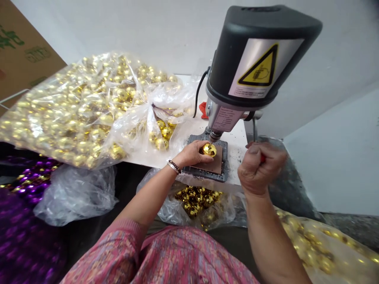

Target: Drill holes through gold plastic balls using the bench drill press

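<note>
Gold and faceted, a shiny ball (209, 150) sits just right of centre, pinched between the thumb and fingers of the left hand (194, 154). Dark and pale bracelets (174, 167) circle that wrist. Under the ball, a brown board (217, 162) lies on the grey metal base (224, 157) of a drill press (260, 51), which rises toward one o'clock, with a yellow warning triangle on its black housing. The thin drill bit (211, 142) points down at the top of the ball; whether it has gone in is too small to tell.

At three o'clock, the right hand (260, 167) is closed in a fist around the end of the drill's lever (255, 130), slightly blurred, a bit of red showing between the fingers.

This looks like the drilling step, with the ball lined up under the bit. A pull on the lever calls for a steady ball and left fingertips well away from the bit.

Dark specks dot the white table (235, 136). A big clear bag (74, 114) of gold balls fills nine to eleven o'clock. An open bag (166, 207) with more is at six, another bag (319, 244) at four, and purple shiny pieces (34, 183) at eight.
</note>
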Tool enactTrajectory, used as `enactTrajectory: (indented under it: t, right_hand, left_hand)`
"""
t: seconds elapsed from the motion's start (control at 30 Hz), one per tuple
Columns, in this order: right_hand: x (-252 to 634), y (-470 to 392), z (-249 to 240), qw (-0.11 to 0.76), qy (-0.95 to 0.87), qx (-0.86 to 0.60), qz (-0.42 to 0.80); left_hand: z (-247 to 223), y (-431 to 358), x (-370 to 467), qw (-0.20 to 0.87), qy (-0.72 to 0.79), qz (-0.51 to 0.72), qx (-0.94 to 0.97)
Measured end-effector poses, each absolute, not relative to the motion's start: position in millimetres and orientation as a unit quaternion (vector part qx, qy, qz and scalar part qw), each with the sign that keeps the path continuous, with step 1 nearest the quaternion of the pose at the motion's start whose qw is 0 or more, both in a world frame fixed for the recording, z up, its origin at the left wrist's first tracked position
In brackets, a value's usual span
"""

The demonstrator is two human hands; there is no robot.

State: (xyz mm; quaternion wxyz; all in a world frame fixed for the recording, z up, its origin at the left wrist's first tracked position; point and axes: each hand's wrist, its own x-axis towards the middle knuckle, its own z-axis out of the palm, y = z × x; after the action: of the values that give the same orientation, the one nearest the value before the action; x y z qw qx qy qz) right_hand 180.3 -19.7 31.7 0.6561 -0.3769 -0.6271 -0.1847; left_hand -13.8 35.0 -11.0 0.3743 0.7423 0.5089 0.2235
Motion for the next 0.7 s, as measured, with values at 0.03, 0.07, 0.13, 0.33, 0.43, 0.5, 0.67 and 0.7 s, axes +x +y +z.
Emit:
enactTrajectory:
  t: [0.03, 0.07, 0.13, 0.33, 0.43, 0.5, 0.67, 0.7]
  right_hand:
    - [179, -18, 33, 0.663, -0.622, -0.372, -0.186]
    - [179, -17, 37, 0.67, -0.615, -0.372, -0.188]
    - [179, -15, 55, 0.678, -0.599, -0.38, -0.192]
    - [188, -1, 124, 0.642, -0.586, -0.487, -0.085]
    - [191, 4, 133, 0.639, -0.584, -0.5, -0.041]
    - [190, 5, 132, 0.646, -0.575, -0.501, -0.028]
    - [183, 0, 134, 0.665, -0.554, -0.501, -0.007]
    - [182, -1, 135, 0.667, -0.549, -0.503, -0.002]
  left_hand:
    - [-11, 34, -13, 0.378, 0.508, 0.226, 0.74]
    - [-12, 34, -13, 0.386, 0.506, 0.229, 0.736]
    - [-12, 31, -12, 0.415, 0.502, 0.235, 0.722]
    - [-11, 13, -15, 0.419, 0.497, 0.272, 0.71]
    - [-10, -3, -23, 0.403, 0.496, 0.278, 0.717]
    - [-7, -14, -29, 0.391, 0.497, 0.275, 0.725]
    - [1, -35, -42, 0.388, 0.472, 0.246, 0.752]
    - [3, -38, -44, 0.389, 0.466, 0.242, 0.757]
